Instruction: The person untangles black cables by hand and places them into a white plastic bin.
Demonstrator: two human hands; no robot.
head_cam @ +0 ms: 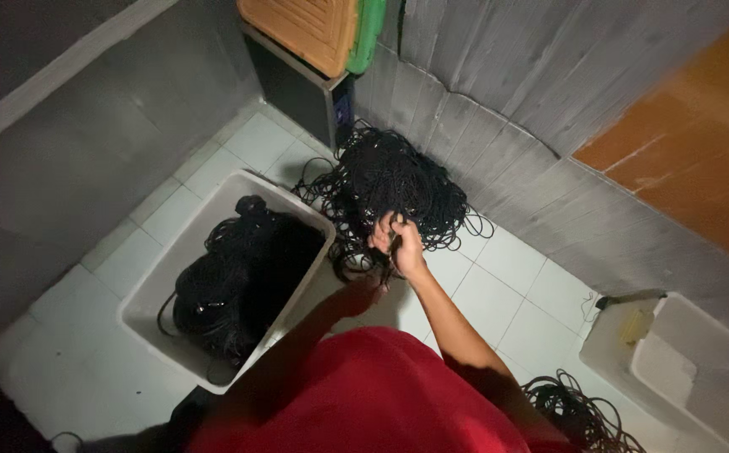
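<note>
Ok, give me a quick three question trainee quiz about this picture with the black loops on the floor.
1. True or false: the right hand grips strands from the black loop pile.
2. What lies inside the grey tub? A) black loops B) water C) nothing
3. What colour is the slatted panel at the top?

Key: 1 true. 2 A. 3 orange. The left hand sits in shadow, its grip unclear.

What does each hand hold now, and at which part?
The right hand grips black cord loops at the pile's near edge. The left hand is shadowed; its hold cannot be told.
</note>
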